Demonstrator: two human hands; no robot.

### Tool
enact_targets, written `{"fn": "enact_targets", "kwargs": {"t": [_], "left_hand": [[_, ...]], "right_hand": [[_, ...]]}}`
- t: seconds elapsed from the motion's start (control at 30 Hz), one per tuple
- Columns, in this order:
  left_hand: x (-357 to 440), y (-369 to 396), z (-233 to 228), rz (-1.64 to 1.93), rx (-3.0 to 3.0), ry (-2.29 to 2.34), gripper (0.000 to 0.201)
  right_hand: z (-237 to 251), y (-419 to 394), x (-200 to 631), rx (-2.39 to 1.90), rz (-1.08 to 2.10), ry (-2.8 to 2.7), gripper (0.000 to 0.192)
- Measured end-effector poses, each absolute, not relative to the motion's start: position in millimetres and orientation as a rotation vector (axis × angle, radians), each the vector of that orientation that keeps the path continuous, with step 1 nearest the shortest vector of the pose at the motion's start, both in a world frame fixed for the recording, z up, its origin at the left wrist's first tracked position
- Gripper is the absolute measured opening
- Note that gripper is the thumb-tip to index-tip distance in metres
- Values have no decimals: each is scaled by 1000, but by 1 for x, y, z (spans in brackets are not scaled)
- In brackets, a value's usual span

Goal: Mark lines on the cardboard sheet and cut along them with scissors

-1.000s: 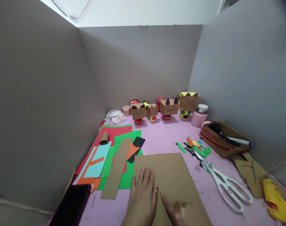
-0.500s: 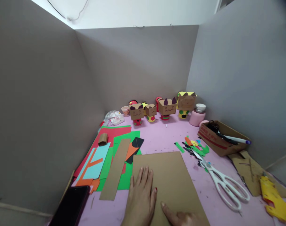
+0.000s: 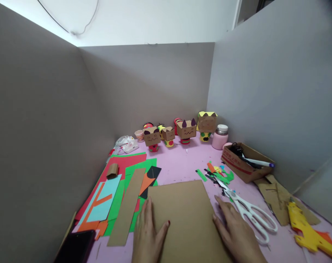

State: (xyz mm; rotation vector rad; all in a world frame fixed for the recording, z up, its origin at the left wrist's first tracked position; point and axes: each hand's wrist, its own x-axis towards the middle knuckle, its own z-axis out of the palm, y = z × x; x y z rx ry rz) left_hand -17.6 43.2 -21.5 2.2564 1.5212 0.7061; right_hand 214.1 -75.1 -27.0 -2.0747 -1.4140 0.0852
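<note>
A plain brown cardboard sheet (image 3: 185, 215) lies flat in front of me. Along its left edge rests my left hand (image 3: 149, 230), fingers stretched forward and thumb spread over the sheet. My right hand (image 3: 235, 230) is at the sheet's right edge, its thumb touching the border and its index finger extended. It is open, though some of its fingers are hidden. White-handled scissors (image 3: 253, 215) lie just right of it, blades pointing away. A narrow cardboard strip (image 3: 127, 208) is left of my left hand, on top of coloured paper.
Green paper (image 3: 116, 215), red paper (image 3: 133, 159) and a phone (image 3: 75, 246) lie left. Cardboard-headed figures (image 3: 153, 137) stand along the back with a pink jar (image 3: 220, 138). On the right are paper scraps (image 3: 227, 176), an open box (image 3: 245, 171) and a yellow glue gun (image 3: 300, 226).
My hands have moved apart from the sheet's middle to its left and right edges. The right hand has gone from pointing to spread fingers. The view has tilted up and turned slightly right.
</note>
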Motion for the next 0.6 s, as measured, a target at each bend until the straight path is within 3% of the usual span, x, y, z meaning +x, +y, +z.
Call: {"fn": "enact_targets", "kwargs": {"t": [0.13, 0.23, 0.3, 0.4, 0.6], "left_hand": [[-17, 49, -11, 956, 1869, 1412, 70], [-20, 53, 0, 1073, 1312, 1240, 80], [-22, 53, 9, 1012, 984, 1163, 84], [-26, 50, 17, 887, 645, 1163, 69], [-25, 40, 19, 688, 383, 854, 63]], "right_hand": [[-31, -69, 219, -1960, 285, -1274, 49], [-29, -65, 216, -1758, 512, -984, 52], [-24, -63, 215, -1511, 777, -768, 49], [-13, -62, 215, -1146, 1120, -618, 31], [4, -63, 208, -768, 1326, -391, 17]]}}
